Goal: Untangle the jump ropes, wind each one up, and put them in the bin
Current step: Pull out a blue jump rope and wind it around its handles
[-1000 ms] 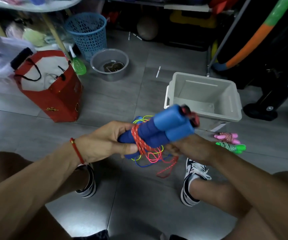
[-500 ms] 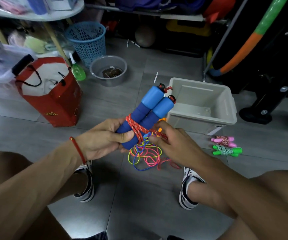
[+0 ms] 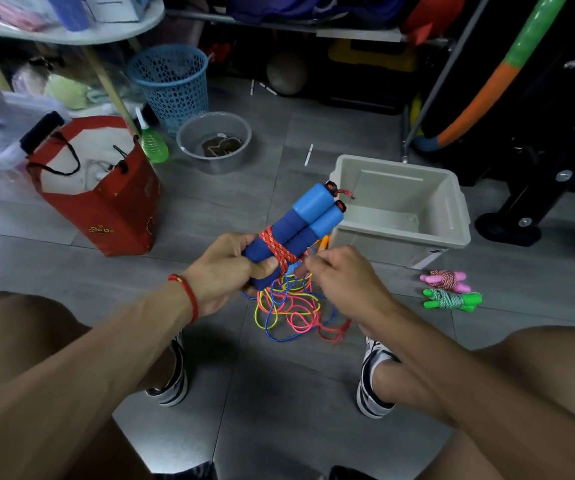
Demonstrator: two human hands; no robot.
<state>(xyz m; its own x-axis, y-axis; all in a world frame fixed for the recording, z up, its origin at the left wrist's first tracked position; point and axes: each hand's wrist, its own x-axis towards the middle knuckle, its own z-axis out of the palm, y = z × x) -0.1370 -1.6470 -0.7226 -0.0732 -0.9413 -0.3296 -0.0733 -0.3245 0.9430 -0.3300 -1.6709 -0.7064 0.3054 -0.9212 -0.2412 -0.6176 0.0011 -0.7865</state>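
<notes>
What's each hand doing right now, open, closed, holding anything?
Left hand: closed around the two blue handles.
Right hand: closed, fingers pinching the red rope beside the wrapped handles.

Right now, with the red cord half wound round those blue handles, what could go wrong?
1. The loose red cord tail lies beside the tangle of thin coloured ropes and could snag them.
2. The few wraps might slip if the left hand loosens its grip on the blue handles.
</notes>
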